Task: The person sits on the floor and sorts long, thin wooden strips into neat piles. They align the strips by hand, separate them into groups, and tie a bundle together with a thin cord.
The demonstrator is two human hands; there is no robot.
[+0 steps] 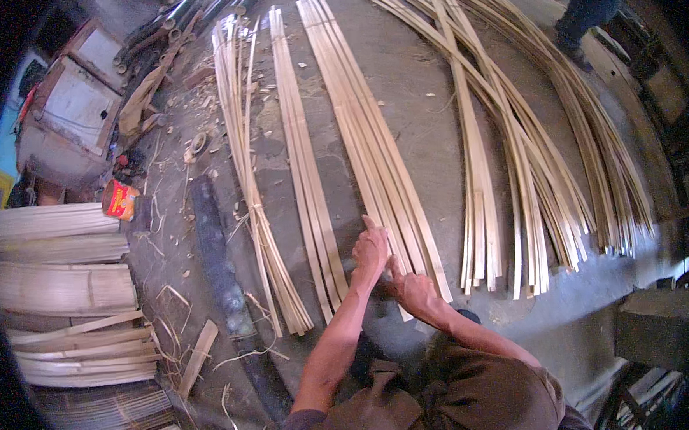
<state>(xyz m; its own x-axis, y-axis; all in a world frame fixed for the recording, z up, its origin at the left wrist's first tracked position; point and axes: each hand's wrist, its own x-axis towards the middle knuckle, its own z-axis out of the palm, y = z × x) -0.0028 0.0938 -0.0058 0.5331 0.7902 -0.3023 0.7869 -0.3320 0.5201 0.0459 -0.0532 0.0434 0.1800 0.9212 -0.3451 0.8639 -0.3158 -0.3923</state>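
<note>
Reaching forward over a concrete floor (432, 101), the person has both hands at the near end of a flat row of bamboo strips (371, 136) that runs away from them. Left hand (370, 249) rests on the strips with its fingers curled loosely and the forefinger raised; whether it grips a strip cannot be told. Right hand (412, 289) lies just beside it, low on the same row, fingers bent down onto the strip ends, its hold likewise unclear. Left of this row lie a narrower row of strips (303, 163) and a thin tied bundle (251, 181). To the right, well apart, a large fanned heap of strips (529, 166) spreads out. Split bamboo slabs (58, 253) are stacked at far left, near a red tin (120, 199)
</note>
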